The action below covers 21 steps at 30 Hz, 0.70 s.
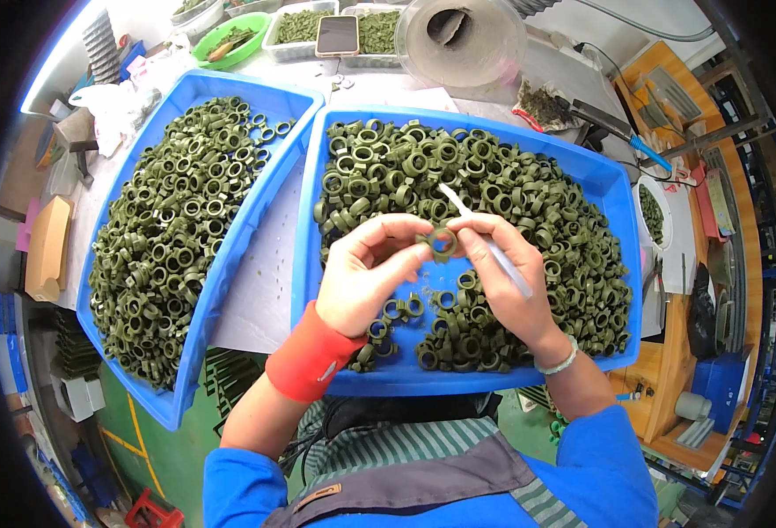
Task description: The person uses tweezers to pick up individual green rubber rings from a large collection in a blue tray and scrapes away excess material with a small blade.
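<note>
Between my two hands, over the right-hand blue tray (630,264), a dark green ring (443,244) is held up. My left hand (366,268), with a red wristband, is closed and pinches the ring's left side by thumb and fingertips. My right hand (513,280) is closed on a slim, pale knife-like tool (504,261), which slants across its fingers. The fingertips of that hand touch the ring's right side. Many loose green rings (573,233) fill most of this tray, with bare blue bottom showing below my hands.
A second blue tray (196,387) heaped with green rings stands to the left. Behind are a phone (338,35), tubs of green pieces (296,28), a green bowl (230,40) and a large round grey container (485,62). A blue-handled tool (650,151) lies at the right.
</note>
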### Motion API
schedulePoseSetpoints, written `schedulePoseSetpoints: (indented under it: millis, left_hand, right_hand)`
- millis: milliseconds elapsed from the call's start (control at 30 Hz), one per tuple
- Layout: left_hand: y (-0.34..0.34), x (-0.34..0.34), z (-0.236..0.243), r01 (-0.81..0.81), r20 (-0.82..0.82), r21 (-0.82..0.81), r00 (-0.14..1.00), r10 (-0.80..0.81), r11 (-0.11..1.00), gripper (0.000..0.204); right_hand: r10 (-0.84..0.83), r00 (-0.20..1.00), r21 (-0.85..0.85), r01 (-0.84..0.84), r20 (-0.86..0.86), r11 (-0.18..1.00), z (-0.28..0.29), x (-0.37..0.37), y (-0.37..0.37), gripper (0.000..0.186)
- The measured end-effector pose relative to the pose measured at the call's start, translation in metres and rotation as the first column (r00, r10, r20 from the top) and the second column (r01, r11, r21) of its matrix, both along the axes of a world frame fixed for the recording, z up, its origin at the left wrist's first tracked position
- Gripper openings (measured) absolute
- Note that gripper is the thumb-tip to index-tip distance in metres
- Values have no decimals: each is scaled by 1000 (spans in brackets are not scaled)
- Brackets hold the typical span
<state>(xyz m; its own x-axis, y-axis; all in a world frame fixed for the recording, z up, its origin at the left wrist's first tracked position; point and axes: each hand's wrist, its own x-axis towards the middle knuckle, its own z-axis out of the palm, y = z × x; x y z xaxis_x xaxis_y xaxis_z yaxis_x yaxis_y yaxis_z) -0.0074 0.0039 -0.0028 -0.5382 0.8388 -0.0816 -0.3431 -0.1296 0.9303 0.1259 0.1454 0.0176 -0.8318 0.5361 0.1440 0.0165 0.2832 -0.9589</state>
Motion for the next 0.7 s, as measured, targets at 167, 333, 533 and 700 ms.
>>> schedulePoseSetpoints:
  millis: [167,333,533,700]
  left_hand:
    - [-5,-18,-3,-57,425,115,905,3,992,37]
    - [-2,-20,-7,-68,605,231,791,-88,971,29]
    - [-6,-14,4,-48,513,49,858,17,998,11]
    - [-4,-20,4,-107,609,149,793,-6,983,31]
  right_hand:
    - [192,954,216,-243,232,946,-9,1,-2,14]
    - [366,888,526,-459,278,716,-38,6,-15,27]
    - [329,922,467,-387,204,795,-33,0,-8,26]
    - [394,898,463,-439,197,770,-38,-3,-18,33]
